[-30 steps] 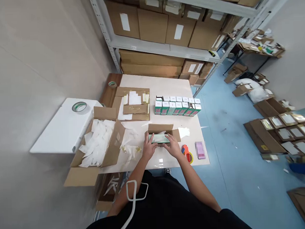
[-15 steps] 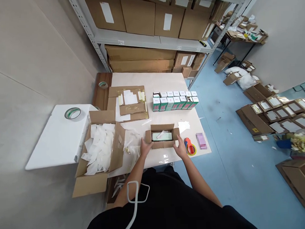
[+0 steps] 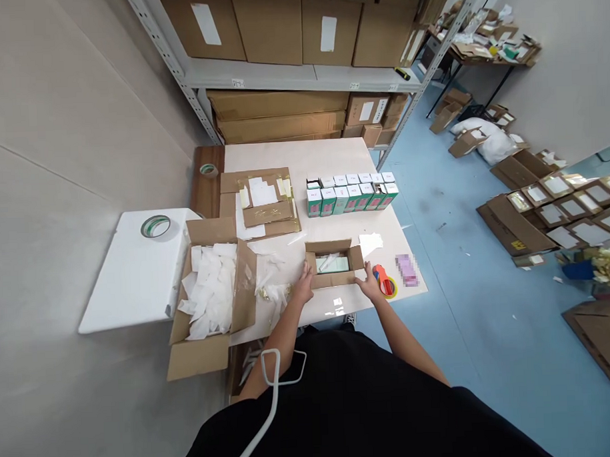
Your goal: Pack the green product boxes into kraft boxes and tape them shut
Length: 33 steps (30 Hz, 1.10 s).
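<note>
A small open cardboard box [image 3: 334, 278] sits near the table's front edge, with a pale green carton [image 3: 332, 264] lying inside it. My left hand [image 3: 304, 287] rests against the box's left end, fingers stretched along it. My right hand [image 3: 370, 285] lies at the box's right front corner, fingers extended beside the flap. An orange tape dispenser [image 3: 384, 282] sits just right of my right hand, with a small pink item [image 3: 407, 270] beyond it.
Rows of green-and-white cartons [image 3: 350, 192] stand mid-table. Flattened cardboard with papers [image 3: 261, 202] lies to their left. A large open box of white packing sheets [image 3: 211, 288] hangs over the table's left edge. Tape rolls [image 3: 155, 226] sit left. Shelving with cartons [image 3: 278, 29] stands behind.
My hands left the green carton inside the box and moved out to the box's two ends. The view shifted slightly, so the table appears further right.
</note>
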Available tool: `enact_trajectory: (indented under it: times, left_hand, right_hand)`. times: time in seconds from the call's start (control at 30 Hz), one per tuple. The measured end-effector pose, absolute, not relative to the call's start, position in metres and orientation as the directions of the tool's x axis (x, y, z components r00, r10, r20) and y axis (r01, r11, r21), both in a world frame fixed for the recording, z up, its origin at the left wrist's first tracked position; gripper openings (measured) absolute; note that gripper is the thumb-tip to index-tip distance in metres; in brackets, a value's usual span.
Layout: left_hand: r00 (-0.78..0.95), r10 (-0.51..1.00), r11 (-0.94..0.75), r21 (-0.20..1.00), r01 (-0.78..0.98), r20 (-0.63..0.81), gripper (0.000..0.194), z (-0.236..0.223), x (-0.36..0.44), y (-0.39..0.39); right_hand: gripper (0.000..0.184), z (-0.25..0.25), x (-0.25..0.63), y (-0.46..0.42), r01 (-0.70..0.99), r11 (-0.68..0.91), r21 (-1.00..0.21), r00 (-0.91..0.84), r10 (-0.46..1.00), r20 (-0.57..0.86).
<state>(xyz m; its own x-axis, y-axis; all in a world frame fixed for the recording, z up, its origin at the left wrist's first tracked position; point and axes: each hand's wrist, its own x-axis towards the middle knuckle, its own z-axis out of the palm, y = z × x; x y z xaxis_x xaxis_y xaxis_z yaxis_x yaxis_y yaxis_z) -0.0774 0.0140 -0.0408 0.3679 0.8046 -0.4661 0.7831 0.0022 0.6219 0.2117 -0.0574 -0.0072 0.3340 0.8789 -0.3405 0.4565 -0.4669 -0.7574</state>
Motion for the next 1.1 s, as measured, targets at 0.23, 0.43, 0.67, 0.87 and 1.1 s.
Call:
enact_trajectory:
  times: [0.23,0.43,0.67,0.87,1.1]
  left_hand:
    - [0.379,0.818,-0.048,0.607,0.793,-0.432,0.095,-0.032,-0.083,0.022]
    - [0.437,0.754,-0.080,0.592,0.802,-0.491,0.086,-0.019,-0.082,0.032]
    - [0.247,0.871,0.095,0.640,0.763,-0.424,0.051,-0.011,-0.060,0.022]
    - [0.016,0.935,0.136,0.398,0.907,-0.355,0.083,0.002,-0.032,0.021]
    - [0.263,0.913,-0.198,0.225,0.954,-0.312,0.101,0.030,-0.009,0.074]
  right_hand:
    - [0.090,0.003,0.219,-0.040,0.569,-0.291,-0.769,-0.014,0.932,-0.363]
    - [0.087,0.001,0.237,-0.043,0.715,-0.196,-0.671,-0.149,0.895,-0.420]
    - [0.036,-0.007,0.234,-0.026,0.667,-0.292,-0.685,0.114,0.949,-0.293]
    - [0.053,-0.012,0.217,-0.010,0.654,-0.552,-0.516,0.387,0.831,-0.399]
    - [0.085,-0.015,0.228,-0.005,0.557,-0.700,-0.447,0.425,0.703,-0.571]
